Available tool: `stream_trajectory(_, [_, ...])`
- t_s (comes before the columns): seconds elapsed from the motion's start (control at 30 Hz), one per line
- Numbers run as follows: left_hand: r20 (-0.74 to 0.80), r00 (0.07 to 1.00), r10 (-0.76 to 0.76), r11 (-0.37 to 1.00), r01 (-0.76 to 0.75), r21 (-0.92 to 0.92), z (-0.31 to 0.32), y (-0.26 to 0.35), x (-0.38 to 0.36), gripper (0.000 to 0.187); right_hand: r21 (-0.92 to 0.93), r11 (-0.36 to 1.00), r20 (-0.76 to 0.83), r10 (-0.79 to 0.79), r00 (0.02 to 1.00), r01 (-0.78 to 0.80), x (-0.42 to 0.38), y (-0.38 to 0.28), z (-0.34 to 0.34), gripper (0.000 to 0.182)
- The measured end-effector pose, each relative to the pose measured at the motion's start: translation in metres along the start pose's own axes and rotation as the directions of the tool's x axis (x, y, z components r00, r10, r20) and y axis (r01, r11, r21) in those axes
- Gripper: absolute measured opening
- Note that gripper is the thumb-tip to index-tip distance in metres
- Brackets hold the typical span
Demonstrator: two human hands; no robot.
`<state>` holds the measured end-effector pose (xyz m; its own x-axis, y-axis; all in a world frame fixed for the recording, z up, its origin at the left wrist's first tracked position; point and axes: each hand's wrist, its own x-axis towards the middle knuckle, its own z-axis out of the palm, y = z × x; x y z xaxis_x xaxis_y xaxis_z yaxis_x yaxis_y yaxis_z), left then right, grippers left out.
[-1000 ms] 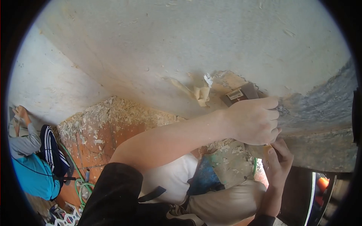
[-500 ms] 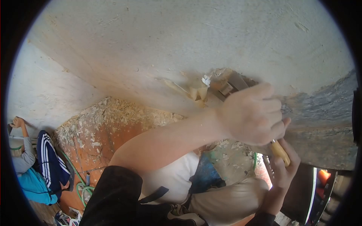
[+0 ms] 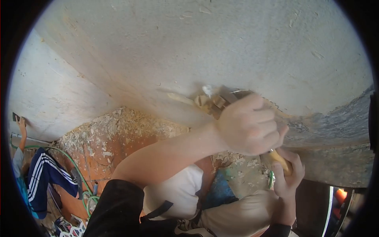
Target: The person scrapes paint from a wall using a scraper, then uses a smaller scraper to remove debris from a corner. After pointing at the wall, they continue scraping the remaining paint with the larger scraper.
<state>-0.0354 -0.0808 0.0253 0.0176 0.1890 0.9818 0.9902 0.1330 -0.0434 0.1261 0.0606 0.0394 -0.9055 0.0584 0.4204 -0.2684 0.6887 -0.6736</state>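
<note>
My left hand [image 3: 248,128] is a fist over the upper part of a scraping tool with a yellow wooden handle [image 3: 282,162]. My right hand [image 3: 290,173] grips that handle from below. Beyond my left knuckles, the blurred dark metal end [image 3: 221,100] lies against the pale wall [image 3: 197,43]. Beside it are a white flake [image 3: 207,90] and a peeling yellowish strip [image 3: 181,98]. My left fist hides the tool's middle and part of the wall.
Paint flakes [image 3: 122,122] litter the reddish tiled floor. A green hose [image 3: 81,173] runs along the left. At far left, another person's hand [image 3: 21,122] holds a dark flat item against the wall; their striped trousers [image 3: 43,177] show. Grey worn wall [image 3: 339,130] is at right.
Both my hands and the tool have moved left and slightly down, with its metal end shifted left along the wall. The other person's hand and legs have changed position, and the view has shifted.
</note>
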Motion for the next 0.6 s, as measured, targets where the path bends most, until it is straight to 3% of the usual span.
stream_trajectory(0.07, [-0.045, 0.999, -0.01, 0.996, 0.006, -0.085, 0.018, 0.015, 0.004, 0.04, -0.109, 0.994, 0.015, 0.031, 0.999, -0.029, -0.018, -0.002, -0.021, 0.028])
stream_trajectory(0.13, [-0.027, 0.999, -0.02, 0.983, 0.015, -0.181, 0.032, 0.028, 0.006, 0.04, -0.086, 0.99, -0.045, 0.107, 0.993, -0.11, -0.03, -0.002, -0.031, 0.028])
stream_trajectory(0.27, [0.009, 1.0, 0.001, 0.974, 0.001, -0.225, 0.042, 0.032, 0.002, 0.04, -0.155, 0.976, 0.05, 0.16, 0.986, -0.15, -0.028, -0.004, -0.038, 0.028])
stream_trajectory(0.33, [0.047, 0.999, 0.028, 0.989, -0.02, -0.147, 0.017, 0.011, -0.008, 0.04, -0.177, 0.983, 0.051, 0.047, 0.998, -0.037, -0.014, 0.0, -0.011, 0.028])
stream_trajectory(0.47, [0.14, 0.982, 0.124, 0.992, -0.117, -0.057, 0.002, -0.003, -0.014, 0.038, -0.082, 0.989, 0.097, 0.128, 0.987, -0.121, -0.005, 0.009, 0.012, 0.031])
stream_trajectory(0.53, [0.113, 0.988, 0.11, 0.994, -0.106, -0.036, 0.008, 0.001, -0.013, 0.037, -0.02, 0.994, 0.044, 0.11, 0.993, -0.109, -0.002, 0.011, 0.009, 0.032])
stream_trajectory(0.6, [0.107, 0.994, 0.016, 1.0, -0.015, -0.012, 0.013, 0.007, -0.006, 0.036, -0.077, 0.992, 0.084, 0.111, 0.99, -0.104, 0.001, 0.002, -0.006, 0.031])
